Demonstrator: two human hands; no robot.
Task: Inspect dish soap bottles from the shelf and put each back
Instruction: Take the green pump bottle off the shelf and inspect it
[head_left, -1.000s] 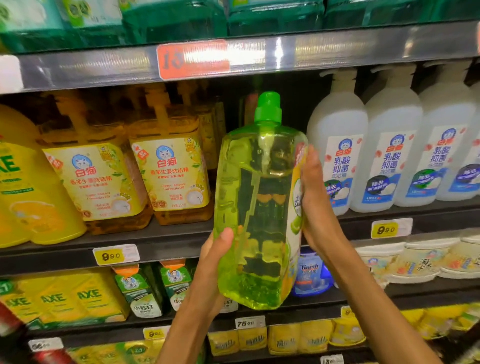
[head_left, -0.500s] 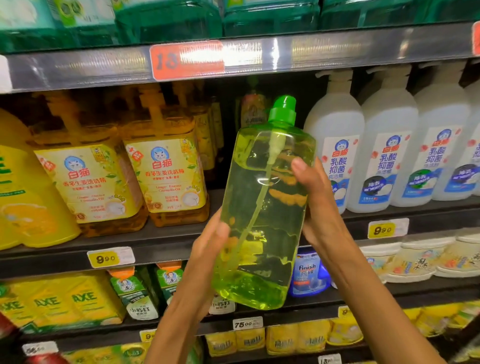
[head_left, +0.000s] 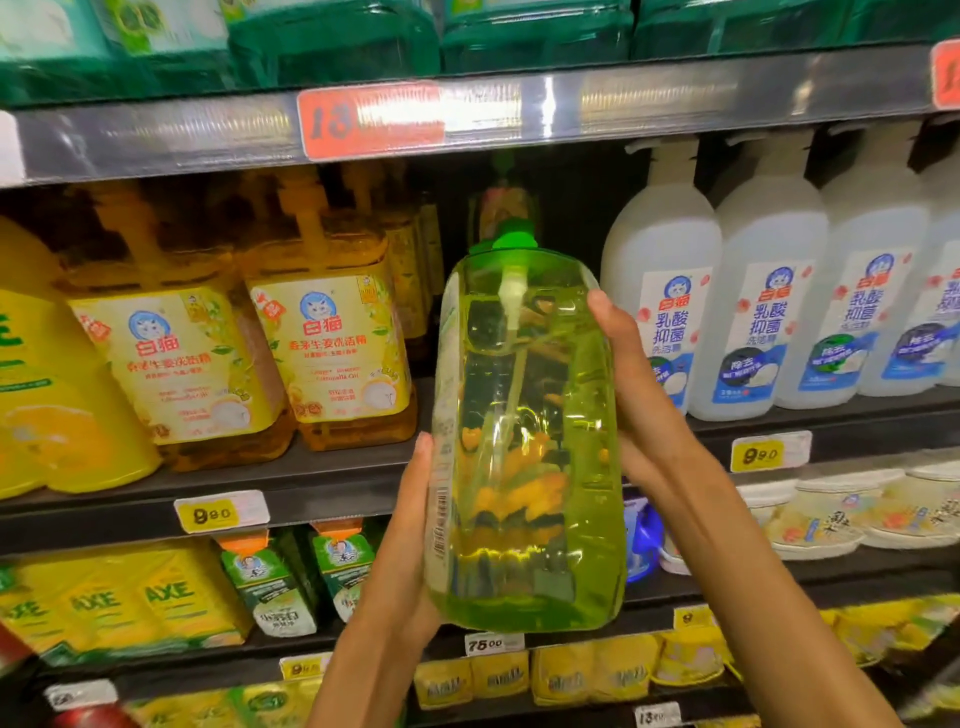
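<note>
A large clear bottle of green dish soap (head_left: 524, 441) with a green cap is held upright in front of the middle shelf (head_left: 322, 483). Its back faces me, and a label strip with a barcode shows along its left edge. My left hand (head_left: 410, 551) cups the bottle's lower left side and base. My right hand (head_left: 639, 395) grips its right side, fingers wrapped behind and the thumb on the upper right shoulder. Behind the bottle the shelf has a dark gap with one more bottle (head_left: 501, 208) deep inside.
Amber pump bottles (head_left: 327, 338) stand left of the gap and white pump bottles (head_left: 660, 312) right of it. Yellow bottles (head_left: 47, 395) fill the far left. Green packs (head_left: 332, 36) sit on the top shelf. Lower shelves hold refill pouches (head_left: 270, 587) and round tubs (head_left: 826, 514).
The bottle has turned in my hands from tilted right to upright, its label edge now on the left. My left hand slid under the base and the view moved slightly closer.
</note>
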